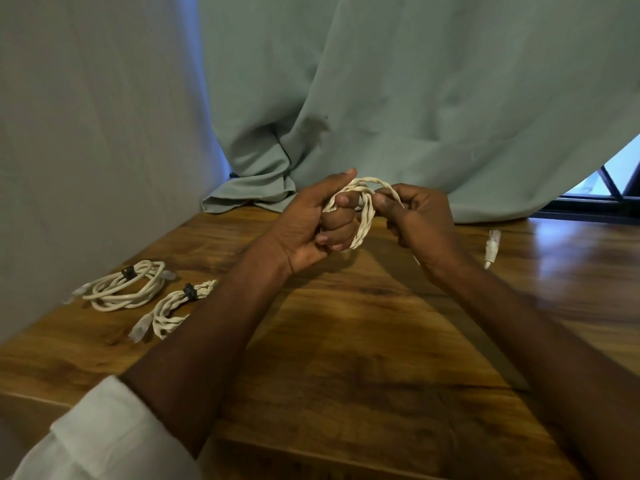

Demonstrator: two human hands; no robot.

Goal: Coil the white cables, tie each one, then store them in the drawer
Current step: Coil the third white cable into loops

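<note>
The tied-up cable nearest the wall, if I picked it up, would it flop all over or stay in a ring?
The cable bundle by the wall would probably stay a ring, since a black tie cinches its loops. It would likely sag a little, because the loops look thin and bendy. The clear plug end sticks out loose, so it may dangle.

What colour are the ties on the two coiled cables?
Black ties, seen in the head view.

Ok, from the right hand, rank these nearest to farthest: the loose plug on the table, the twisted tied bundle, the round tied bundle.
From the right hand:
1. Loose plug, just to its right on the table.
2. Twisted tied bundle, far left, past the left forearm.
3. Round tied bundle, farthest left, near the wall.
</note>
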